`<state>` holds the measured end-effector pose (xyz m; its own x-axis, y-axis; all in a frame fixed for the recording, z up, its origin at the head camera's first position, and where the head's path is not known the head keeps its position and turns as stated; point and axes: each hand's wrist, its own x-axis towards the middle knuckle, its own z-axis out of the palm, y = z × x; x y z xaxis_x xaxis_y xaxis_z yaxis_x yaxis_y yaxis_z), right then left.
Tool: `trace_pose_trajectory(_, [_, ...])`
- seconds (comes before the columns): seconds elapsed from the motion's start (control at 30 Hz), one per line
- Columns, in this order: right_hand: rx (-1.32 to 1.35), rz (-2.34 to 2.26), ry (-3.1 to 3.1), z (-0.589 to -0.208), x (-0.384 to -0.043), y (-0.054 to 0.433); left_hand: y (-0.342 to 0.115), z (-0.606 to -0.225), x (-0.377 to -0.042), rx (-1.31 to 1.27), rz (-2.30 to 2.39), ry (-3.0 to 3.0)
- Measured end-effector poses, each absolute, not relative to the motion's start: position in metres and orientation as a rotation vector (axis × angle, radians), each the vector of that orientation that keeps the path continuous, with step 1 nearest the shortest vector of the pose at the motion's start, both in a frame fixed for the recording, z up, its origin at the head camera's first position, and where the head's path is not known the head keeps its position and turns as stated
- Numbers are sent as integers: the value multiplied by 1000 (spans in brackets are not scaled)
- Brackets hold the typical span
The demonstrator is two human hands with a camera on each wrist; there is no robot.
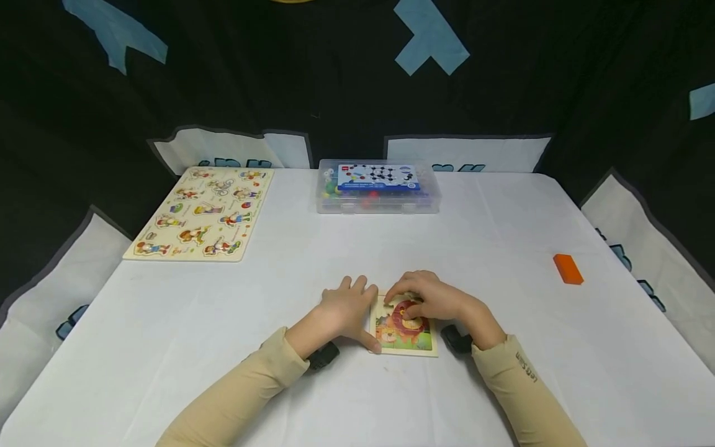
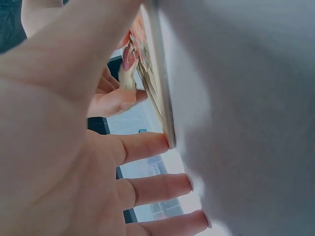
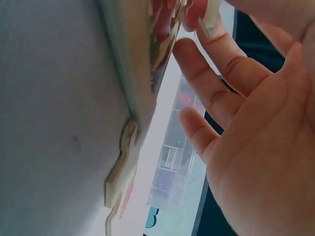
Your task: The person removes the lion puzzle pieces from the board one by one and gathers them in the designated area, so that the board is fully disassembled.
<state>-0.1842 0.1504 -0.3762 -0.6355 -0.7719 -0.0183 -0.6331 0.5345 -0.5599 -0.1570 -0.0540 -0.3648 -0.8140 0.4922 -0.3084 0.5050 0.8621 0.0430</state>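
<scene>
A small wooden jigsaw puzzle (image 1: 410, 341) with a lion picture lies in its frame on the table. My left hand (image 1: 347, 311) rests at its left edge, fingers spread and fairly straight, the thumb by the near corner. In the left wrist view one fingertip touches the rim of the puzzle frame (image 2: 167, 118). Over the upper part of the picture, my right hand (image 1: 432, 295) pinches a puzzle piece (image 2: 128, 73), which is tilted above the board. The same piece (image 3: 211, 17) shows between the fingers in the right wrist view, partly cut off.
Beside the frame on the right lie loose puzzle pieces (image 3: 118, 172). Toward the back stands a clear plastic case (image 1: 380, 202) of coloured parts. A picture peg board (image 1: 195, 214) lies at the far left, and an orange block (image 1: 568, 269) at the right.
</scene>
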Motion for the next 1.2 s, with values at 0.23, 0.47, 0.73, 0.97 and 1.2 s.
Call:
trace_pose_trajectory(0.23, [-1103,-718,2553,-375,-187,158,-53,-363,-155,766,-56,2745])
trace_pose_trajectory(0.47, [-1150,-657,2525,-371,-186,165,-53,-363,-156,780,-46,2752])
trace_pose_trajectory(0.73, [-1100,-742,2544,-374,-182,166,-55,-366,-155,779,-43,2755])
trace_pose_trajectory(0.97, [-1063,-741,2628,-375,-181,169,-55,-367,-155,786,-38,2757])
trace_pose_trajectory(1.2, [-836,-966,2690,-368,-176,189,-55,-365,-155,789,-48,2752])
